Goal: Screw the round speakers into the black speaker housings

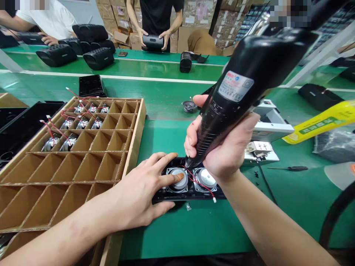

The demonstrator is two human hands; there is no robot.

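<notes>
Head view, read as a dial with twelve on the far side, showed the black housing on the green bench, its long axis running nine to three. It lay at three o'clock from the left hand and at seven from the fist of the right hand. The left hand was the nearer, fingers spread over the housing's nine o'clock end, with the index finger resting on the back of the left-hand speaker unit. The right hand was wrapped around the grip of a black power driver, which slanted from two o'clock down to its tip. That tip sat at about one o'clock on the left-hand speaker unit, beside the gap before the right-hand speaker unit; whether it touched a screw could not be told. Red wires crossed near it. A silvery label on the power driver bore red and blue printing over dark lines, too blurred to read. At two o'clock, a yellow packet carried pale characters on a green band, likewise illegible. Toward twelve, a person in black held a dark speaker whose small pale mark was unreadable.
</notes>
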